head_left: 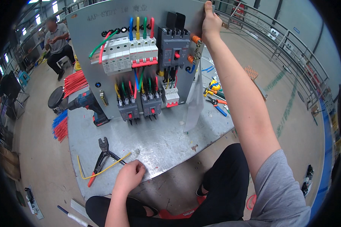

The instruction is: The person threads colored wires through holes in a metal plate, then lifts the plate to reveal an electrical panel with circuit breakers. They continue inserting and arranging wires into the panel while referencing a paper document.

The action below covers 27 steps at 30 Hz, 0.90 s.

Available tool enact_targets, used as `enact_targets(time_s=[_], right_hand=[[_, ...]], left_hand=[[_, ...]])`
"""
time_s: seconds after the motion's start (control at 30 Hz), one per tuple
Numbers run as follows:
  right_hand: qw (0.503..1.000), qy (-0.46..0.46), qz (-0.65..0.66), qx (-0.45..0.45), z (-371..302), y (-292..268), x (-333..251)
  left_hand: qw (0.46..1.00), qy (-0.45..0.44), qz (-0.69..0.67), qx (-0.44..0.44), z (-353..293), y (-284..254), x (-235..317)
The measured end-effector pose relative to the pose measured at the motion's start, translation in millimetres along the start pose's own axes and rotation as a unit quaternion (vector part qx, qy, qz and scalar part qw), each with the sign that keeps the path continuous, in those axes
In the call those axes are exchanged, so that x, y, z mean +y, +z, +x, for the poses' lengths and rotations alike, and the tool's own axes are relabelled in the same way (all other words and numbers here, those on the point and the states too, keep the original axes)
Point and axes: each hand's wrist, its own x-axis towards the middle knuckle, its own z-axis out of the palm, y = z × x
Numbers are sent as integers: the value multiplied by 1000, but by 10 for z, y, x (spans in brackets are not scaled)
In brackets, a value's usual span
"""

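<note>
A grey metal mounting panel stands on the table, carrying several breakers and coloured wires. My right hand grips its upper right edge, arm stretched up and forward. My left hand is at the table's near edge with fingers curled; anything inside them is hidden. Beside it lie a crimping tool with black and red handles and a bent yellow wire across it. On the panel sit a white breaker row, a large grey breaker, two smaller grey breakers and a small white breaker.
A cordless drill lies left of the panel, near bundles of red wires. Pliers and a yellow tape measure lie behind on the right. A person sits at the far left near a round stool.
</note>
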Motion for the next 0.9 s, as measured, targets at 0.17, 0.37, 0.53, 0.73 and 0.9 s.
enact_targets(time_s=[0.17,0.37,0.53,0.73,0.9], right_hand=[[1000,13,26,-10,-6,-36,-42],[999,25,27,-1,-114,-8,-144],[999,30,28,1,-104,-50,-189],[999,44,5,6,-175,-28,-224],[999,50,8,10,-109,-39,-187]], left_hand=[[1000,7,10,3,-3,-9,-8],[1000,14,3,6,3,6,-108],[1000,22,10,3,10,-17,-82],[999,17,38,8,-31,-59,-60],[1000,17,23,2,31,26,-154]])
